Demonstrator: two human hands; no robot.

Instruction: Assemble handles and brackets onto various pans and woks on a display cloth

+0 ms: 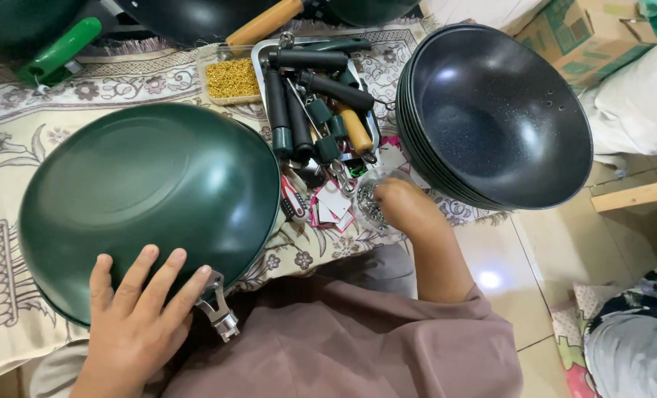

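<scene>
One glossy dark-green wok [148, 195], upside down, metal handle bracket [218, 306], left fingers [155, 276] spread flat on it

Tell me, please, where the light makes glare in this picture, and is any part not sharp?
Head view: soft glare patches on the upturned green pan and inside the dark pan stack, a bright spot on the floor tile; the right hand looks slightly blurred, the left hand is sharp.

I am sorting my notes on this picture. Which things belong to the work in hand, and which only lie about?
In hand:
left hand flat on upturned green wok
metal handle bracket on its rim
right hand in clear bowl of small metal parts

Lying about:
stack of dark woks
tray of handles
box of gold bits
cardboard box
</scene>
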